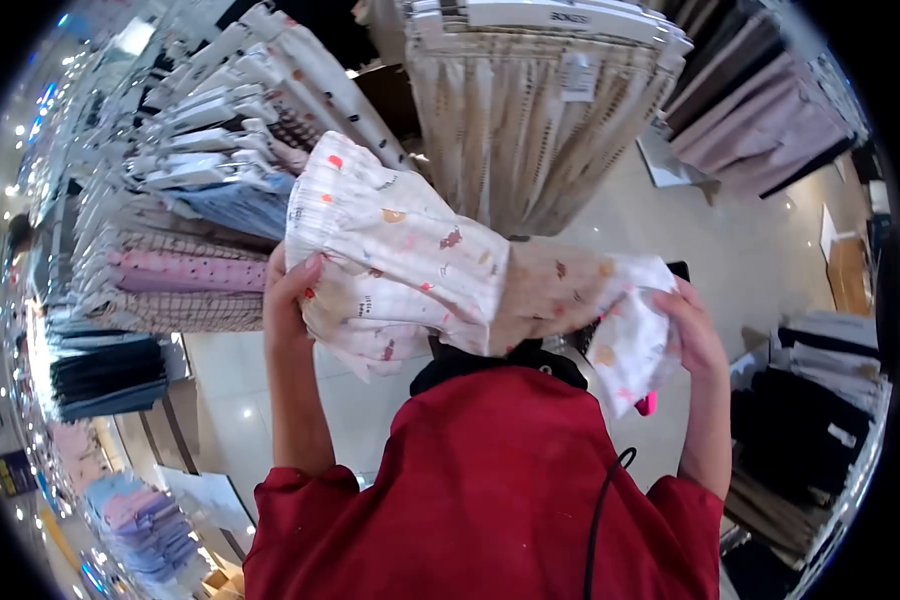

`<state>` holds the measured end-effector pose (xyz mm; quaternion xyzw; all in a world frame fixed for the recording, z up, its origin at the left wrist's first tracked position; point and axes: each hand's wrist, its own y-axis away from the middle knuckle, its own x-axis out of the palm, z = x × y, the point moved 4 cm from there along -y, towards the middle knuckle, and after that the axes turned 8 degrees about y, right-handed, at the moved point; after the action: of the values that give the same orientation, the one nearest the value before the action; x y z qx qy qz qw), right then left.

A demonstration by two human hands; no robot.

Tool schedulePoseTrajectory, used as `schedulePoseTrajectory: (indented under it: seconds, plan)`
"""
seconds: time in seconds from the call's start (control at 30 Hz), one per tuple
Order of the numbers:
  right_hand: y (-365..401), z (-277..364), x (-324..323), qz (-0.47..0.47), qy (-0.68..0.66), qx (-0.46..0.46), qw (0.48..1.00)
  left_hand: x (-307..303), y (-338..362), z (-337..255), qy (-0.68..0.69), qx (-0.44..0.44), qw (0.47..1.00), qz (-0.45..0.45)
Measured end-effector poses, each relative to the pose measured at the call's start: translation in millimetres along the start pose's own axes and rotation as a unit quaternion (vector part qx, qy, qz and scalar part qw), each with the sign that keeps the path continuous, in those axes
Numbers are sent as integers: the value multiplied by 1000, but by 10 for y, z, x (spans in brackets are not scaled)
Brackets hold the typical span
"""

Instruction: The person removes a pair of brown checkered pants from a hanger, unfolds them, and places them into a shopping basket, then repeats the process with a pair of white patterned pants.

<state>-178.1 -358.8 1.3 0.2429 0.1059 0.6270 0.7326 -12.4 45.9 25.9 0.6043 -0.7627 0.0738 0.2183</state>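
A pair of white printed trousers (410,240) with a gathered elastic waistband is stretched sideways in front of my chest. Small red, pink and tan motifs dot the thin fabric, and its middle part looks brownish. My left hand (292,295) grips the waistband end, thumb on top of the cloth. At the other end, my right hand (695,332) is closed on a bunched leg, whose end hangs down below it. Fabric hides some fingertips of both hands.
Beige trousers (530,130) hang on a rack straight ahead. To the left are several rows of hanging garments (190,270), with folded clothes (145,525) lower down. Dark and light clothes (805,420) are stacked at right. Pale floor tiles (610,205) show between the displays.
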Motion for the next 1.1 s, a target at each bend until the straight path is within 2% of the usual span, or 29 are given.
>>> schedulePoseTrajectory:
  seconds: [0.1,0.2,0.23,0.27,0.33,0.4,0.47,0.53,0.57,0.63,0.67,0.73,0.83,0.93,1.03,1.1]
  plan:
    - [25,-28,-253,-45,13,-15,999,136,-15,10,85,-12,996,-14]
    - [-10,-69,-361,-88,95,1,992,216,-27,75,177,-37,983,18]
    - [-47,-130,-414,-98,199,-5,975,278,0,91,173,-48,983,-42]
    - [-116,-214,-470,-105,303,-14,947,457,27,53,184,-59,980,-42]
    - [-125,-109,-316,-152,474,-1,868,572,-88,124,157,-103,982,24]
    - [-174,-41,-71,-165,450,-59,876,802,-163,259,170,-115,978,29]
    - [-264,44,207,-179,483,-223,828,997,-183,328,139,-116,979,89]
    - [-212,252,662,-116,352,-234,899,1321,-140,306,147,-108,977,113]
    - [-207,322,860,-53,321,-258,910,1393,-137,343,139,-124,966,177]
    - [-157,420,1240,30,332,-294,896,1560,-128,347,134,-123,963,201]
    - [-210,295,1334,33,323,-311,893,1612,-129,351,131,-117,961,215]
    - [-206,198,1492,50,177,-257,949,1644,-148,362,116,-104,960,233]
    - [-268,149,1411,57,69,-183,979,1604,-150,327,98,-82,954,271]
    - [-269,165,1341,99,-2,-181,978,1497,-145,325,48,-70,950,301]
    - [-287,143,1328,103,-68,-144,982,1431,-127,325,17,-9,953,303]
    - [-308,113,1330,81,-68,-146,984,1425,-120,363,-28,1,952,304]
